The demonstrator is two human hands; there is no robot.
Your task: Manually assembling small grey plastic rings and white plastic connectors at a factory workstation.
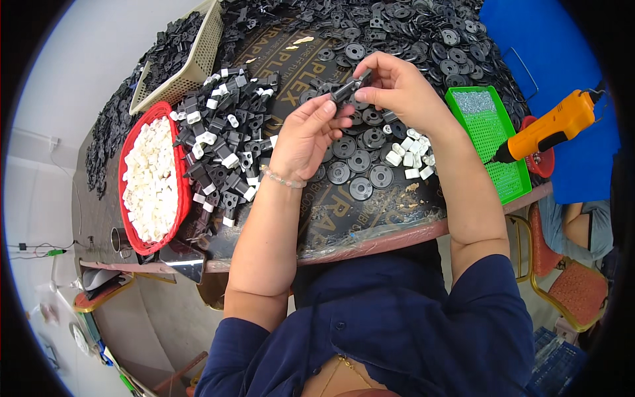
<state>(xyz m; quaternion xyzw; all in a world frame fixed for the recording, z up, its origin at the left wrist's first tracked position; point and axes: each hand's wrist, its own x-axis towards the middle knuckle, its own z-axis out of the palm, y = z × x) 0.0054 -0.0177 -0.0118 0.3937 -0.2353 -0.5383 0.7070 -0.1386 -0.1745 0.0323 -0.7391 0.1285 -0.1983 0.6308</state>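
Over the middle of the table, both hands are closed on one small black plastic part. My left hand grips its near end between thumb and fingers. At its far end, my right hand pinches with thumb and forefinger; whether a second small piece is in that pinch I cannot make out. Below the hands lie round black discs with centre holes. A little heap of white plastic pieces sits beside my right wrist. Left of my left hand is a pile of black parts with white ends.
A red basket full of white pieces stands left, near a beige crate of black parts. To the right are a green tray of small metal pieces, an orange electric screwdriver and a red bowl. More discs cover the far side.
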